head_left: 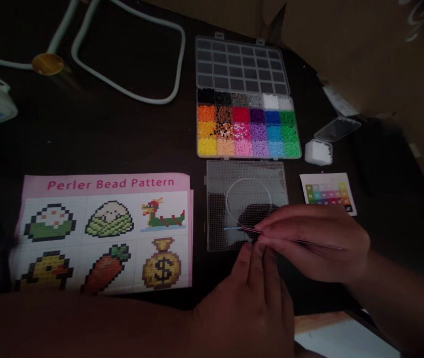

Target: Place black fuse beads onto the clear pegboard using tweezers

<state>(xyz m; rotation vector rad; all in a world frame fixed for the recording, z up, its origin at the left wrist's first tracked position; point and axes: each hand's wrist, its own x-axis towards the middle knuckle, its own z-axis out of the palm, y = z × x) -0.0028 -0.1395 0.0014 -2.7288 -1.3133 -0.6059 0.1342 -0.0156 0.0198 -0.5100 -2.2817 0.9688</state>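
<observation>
Thin tweezers [304, 243] are pinched in my right hand [319, 241]. Their tips sit over the clear pegboard [215, 204], at the right end of a short row of light-blue beads [231, 228]. My left hand [252, 298] lies at the board's lower right edge, its fingers stretched forward and close together. Some of its fingertips are beneath my right hand's fingers, so I cannot see whether they touch anything small. A pale ring [227, 201] shows on the board above the bead row.
A bead case [199, 124] with many colours, its lid [241, 64] laid back, stands behind the board. At right are a small box of white beads [319, 152] and a colour card [327, 189]. A Perler bead pattern sheet [109, 233] lies left; a white tube [180, 64] curves behind.
</observation>
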